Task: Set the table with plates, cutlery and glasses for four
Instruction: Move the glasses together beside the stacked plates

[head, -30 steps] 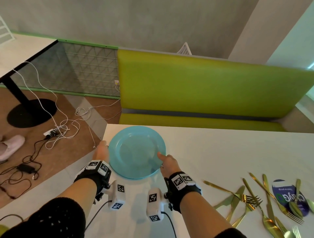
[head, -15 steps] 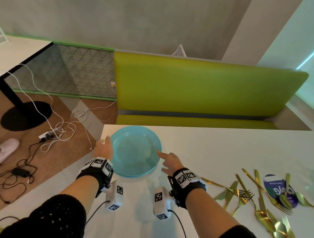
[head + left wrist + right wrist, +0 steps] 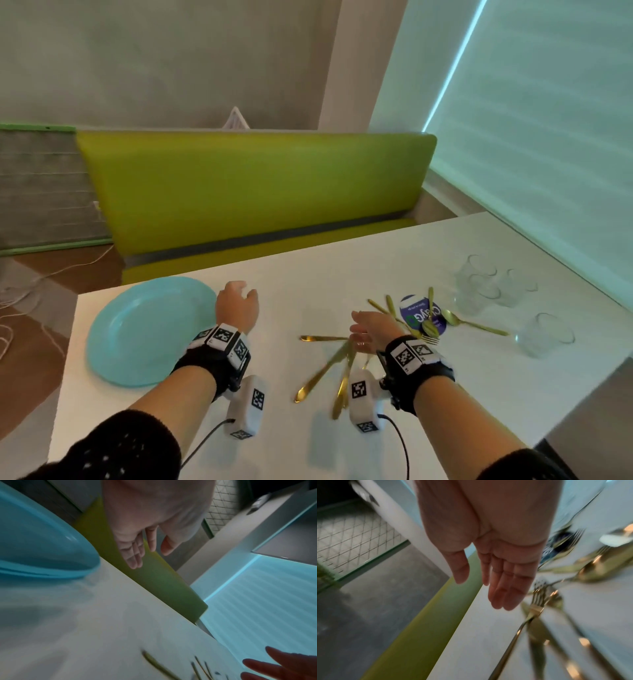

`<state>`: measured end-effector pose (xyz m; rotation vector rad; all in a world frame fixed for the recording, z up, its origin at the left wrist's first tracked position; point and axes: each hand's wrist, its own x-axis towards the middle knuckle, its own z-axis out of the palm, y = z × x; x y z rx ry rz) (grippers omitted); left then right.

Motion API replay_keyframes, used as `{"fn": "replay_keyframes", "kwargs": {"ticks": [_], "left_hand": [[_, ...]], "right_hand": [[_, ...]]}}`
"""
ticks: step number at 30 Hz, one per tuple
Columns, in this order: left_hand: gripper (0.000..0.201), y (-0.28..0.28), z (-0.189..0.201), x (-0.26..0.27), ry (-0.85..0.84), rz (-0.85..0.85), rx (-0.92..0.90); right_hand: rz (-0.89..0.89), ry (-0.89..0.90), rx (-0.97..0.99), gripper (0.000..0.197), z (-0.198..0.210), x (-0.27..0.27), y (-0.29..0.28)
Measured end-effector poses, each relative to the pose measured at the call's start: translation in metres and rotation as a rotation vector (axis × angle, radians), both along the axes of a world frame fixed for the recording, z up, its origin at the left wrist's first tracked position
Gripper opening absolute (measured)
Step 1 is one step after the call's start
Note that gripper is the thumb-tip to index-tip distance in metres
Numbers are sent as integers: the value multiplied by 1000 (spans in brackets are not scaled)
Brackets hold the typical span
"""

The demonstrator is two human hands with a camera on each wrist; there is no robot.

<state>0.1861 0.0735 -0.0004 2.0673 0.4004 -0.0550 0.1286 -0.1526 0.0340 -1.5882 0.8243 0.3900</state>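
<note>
A light blue plate [image 3: 147, 329] lies on the white table [image 3: 308, 281] near its left corner; its rim [image 3: 42, 566] fills the left of the left wrist view. My left hand [image 3: 238, 301] hovers just right of the plate, fingers relaxed and empty [image 3: 135, 553]. My right hand [image 3: 368, 330] is open above a scatter of gold cutlery [image 3: 325, 366]; a gold fork [image 3: 534, 609] lies just beyond its fingertips [image 3: 505, 601]. Several clear glasses [image 3: 493, 284] stand at the right side of the table.
A dark blue round sticker [image 3: 423, 313] lies under some of the cutlery. A green bench [image 3: 257, 192] runs along the far side of the table. White cables [image 3: 13, 298] lie on the floor at the left.
Both hands have let go of the plate and moved right. My right hand now hovers over the cutlery, and the view has swung right to show the glasses.
</note>
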Motion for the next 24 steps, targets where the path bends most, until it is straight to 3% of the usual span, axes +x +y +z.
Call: {"fn": "replay_keyframes", "kwargs": {"ticks": [4, 9, 13, 19, 24], "left_hand": [[39, -64, 12, -7, 25, -173, -24], [37, -137, 17, -7, 89, -302, -52], [35, -193, 15, 1, 128, -356, -62], [36, -267, 12, 10, 163, -419, -34], [35, -296, 12, 23, 169, -444, -14]], "right_hand": [[-92, 29, -51, 24, -8, -18, -82], [-158, 90, -293, 8, -32, -35, -184], [-226, 129, -388, 42, -43, -31, -249], [-224, 104, -531, 66, -57, 2, -307], [-238, 22, -572, 87, -63, 33, -322]]}}
